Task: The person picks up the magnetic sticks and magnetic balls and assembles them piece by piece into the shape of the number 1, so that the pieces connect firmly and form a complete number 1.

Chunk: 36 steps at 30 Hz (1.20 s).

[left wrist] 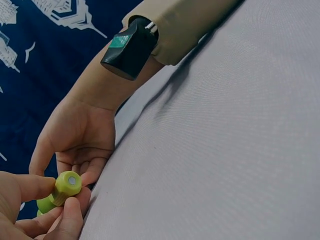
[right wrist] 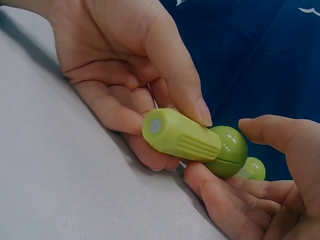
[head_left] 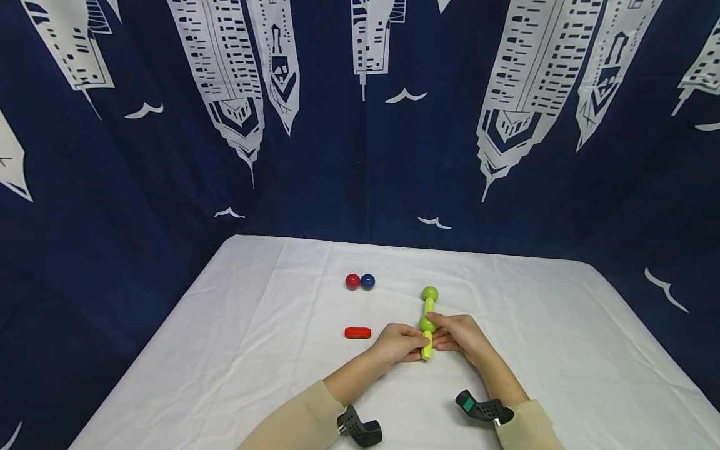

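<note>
A chain of yellow-green toy rods and green balls stands out over the white cloth. My left hand [head_left: 400,342] pinches the near rod [right wrist: 182,137] between thumb and fingers; its end shows a small grey disc. That rod meets the middle green ball [right wrist: 231,150]. Beyond it, a second rod [head_left: 430,305] runs to the far green ball [head_left: 430,294]. My right hand [head_left: 464,336] lies beside the middle ball, fingertips touching its underside. In the right wrist view its thumb [right wrist: 267,131] is extended, with a gap to the ball.
A red ball [head_left: 352,282] and a blue ball [head_left: 368,282] sit side by side farther back on the white-covered table [head_left: 270,350]. Nearer, left of the hands, lies a red rod [head_left: 357,333]. A dark blue patterned curtain [head_left: 337,175] hangs behind the table.
</note>
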Each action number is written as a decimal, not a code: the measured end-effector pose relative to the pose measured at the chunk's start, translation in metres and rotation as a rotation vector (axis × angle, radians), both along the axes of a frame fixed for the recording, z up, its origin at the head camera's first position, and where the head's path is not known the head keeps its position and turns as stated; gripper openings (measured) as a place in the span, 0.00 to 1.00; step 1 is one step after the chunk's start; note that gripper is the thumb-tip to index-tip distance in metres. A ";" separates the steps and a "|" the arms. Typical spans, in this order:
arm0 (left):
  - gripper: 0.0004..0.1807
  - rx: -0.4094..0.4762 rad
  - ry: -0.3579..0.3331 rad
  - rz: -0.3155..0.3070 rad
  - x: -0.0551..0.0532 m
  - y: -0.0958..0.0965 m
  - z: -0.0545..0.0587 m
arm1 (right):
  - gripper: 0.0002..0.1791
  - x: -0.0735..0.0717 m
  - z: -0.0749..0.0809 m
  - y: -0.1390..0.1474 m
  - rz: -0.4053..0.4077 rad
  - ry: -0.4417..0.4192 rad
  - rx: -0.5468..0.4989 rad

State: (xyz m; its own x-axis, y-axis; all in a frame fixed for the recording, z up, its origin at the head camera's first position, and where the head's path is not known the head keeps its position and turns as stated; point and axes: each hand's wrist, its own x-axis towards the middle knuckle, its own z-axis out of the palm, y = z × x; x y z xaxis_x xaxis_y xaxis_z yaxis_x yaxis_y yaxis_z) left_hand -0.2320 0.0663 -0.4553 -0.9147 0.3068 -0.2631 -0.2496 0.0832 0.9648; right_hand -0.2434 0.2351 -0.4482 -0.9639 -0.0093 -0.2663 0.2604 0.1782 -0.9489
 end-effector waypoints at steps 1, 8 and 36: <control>0.11 -0.001 -0.002 0.002 0.000 0.000 0.000 | 0.24 0.000 0.000 0.000 0.002 -0.002 0.000; 0.11 0.010 -0.008 -0.001 -0.001 0.001 -0.001 | 0.27 0.006 0.004 0.002 0.031 -0.037 -0.006; 0.11 0.017 0.043 -0.015 0.002 0.000 -0.002 | 0.19 0.020 0.003 0.003 0.207 -0.012 -0.018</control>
